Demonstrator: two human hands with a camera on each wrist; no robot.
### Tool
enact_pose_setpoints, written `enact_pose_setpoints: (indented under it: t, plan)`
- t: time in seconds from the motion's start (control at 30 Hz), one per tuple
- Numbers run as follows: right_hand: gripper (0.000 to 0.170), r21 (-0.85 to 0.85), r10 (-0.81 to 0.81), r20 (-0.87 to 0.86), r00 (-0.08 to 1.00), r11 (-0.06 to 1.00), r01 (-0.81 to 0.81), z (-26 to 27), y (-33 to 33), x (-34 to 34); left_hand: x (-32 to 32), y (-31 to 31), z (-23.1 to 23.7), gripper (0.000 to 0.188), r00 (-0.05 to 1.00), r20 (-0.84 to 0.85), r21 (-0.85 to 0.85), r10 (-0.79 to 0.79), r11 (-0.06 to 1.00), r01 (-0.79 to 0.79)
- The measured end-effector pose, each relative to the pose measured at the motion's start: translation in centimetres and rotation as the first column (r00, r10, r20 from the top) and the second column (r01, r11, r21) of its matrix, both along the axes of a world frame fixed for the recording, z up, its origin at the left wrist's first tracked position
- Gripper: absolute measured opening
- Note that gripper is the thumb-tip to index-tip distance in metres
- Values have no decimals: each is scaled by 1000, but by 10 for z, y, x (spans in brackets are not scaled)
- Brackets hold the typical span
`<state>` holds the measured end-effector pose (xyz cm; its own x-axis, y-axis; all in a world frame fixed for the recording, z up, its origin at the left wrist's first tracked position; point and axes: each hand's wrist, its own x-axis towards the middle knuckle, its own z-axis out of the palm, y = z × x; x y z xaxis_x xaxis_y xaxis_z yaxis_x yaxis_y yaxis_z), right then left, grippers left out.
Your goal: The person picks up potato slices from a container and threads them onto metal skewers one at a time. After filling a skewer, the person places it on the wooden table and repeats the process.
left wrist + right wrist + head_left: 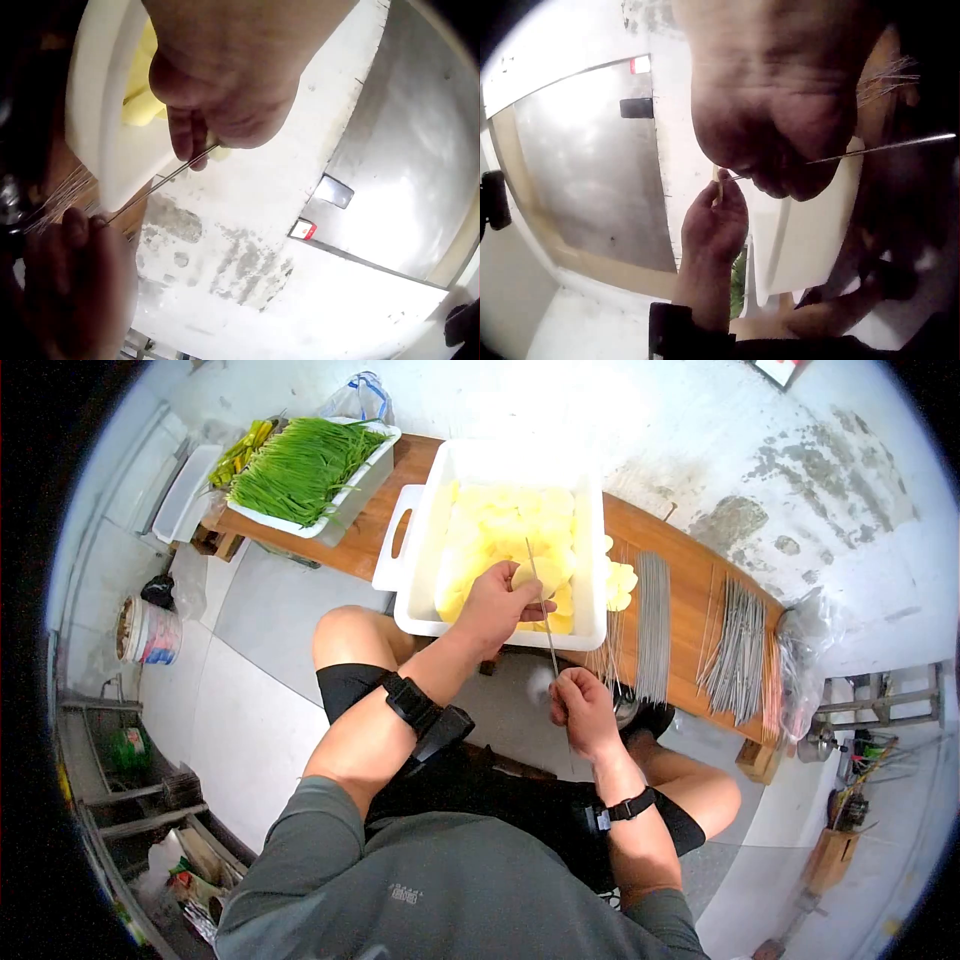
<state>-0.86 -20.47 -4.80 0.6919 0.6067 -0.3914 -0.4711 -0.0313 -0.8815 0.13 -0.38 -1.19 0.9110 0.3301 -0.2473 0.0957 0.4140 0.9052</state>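
In the head view the left hand (pixel 497 605) pinches a pale yellow round slice (pixel 538 577) above the near side of a white tub (pixel 598 622). A thin metal skewer (pixel 553 645) runs at the slice, its upper end standing beyond it. Lower right, the right hand (pixel 584 710) grips the skewer's lower part with curled fingers. Many yellow slices (pixel 500 520) lie in the tub. The left wrist view shows the skewer (pixel 169 178) between the left hand (pixel 225 97) and right hand (pixel 79 277). The right wrist view shows the slice (pixel 718 187) edge-on in the left hand (pixel 714 225).
Right of the tub on the wooden table (pixel 672 545) lie more slices (pixel 620 585), a row of skewers (pixel 652 625) and a looser pile (pixel 735 650). A tray of green stalks (pixel 310 465) stands at the left. A white handled board (pixel 393 550) sits against the tub.
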Motion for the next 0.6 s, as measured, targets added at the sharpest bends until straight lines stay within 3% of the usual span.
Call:
enact_pose_setpoints:
  t: [0.07,0.17,0.27,0.47,0.6]
  plan:
    - [10,67,-54,-65,996,996,58,0,2,-3,-2,1,2,26,1000,-12,5,18,1000,-18]
    - [9,41,-150,-15,989,988,151,9,10,-8,-2,3,-2,28,1000,5,-27,5,1000,-5]
    - [10,-14,-130,91,987,991,132,-2,8,-6,-3,4,4,27,1000,-15,-8,-4,1000,3]
    - [12,38,-201,98,975,979,198,-2,8,-8,-4,5,9,29,999,-34,137,-32,990,37]
    - [11,-22,-192,200,961,979,201,-3,11,-8,-3,3,7,30,999,8,111,-51,993,50]
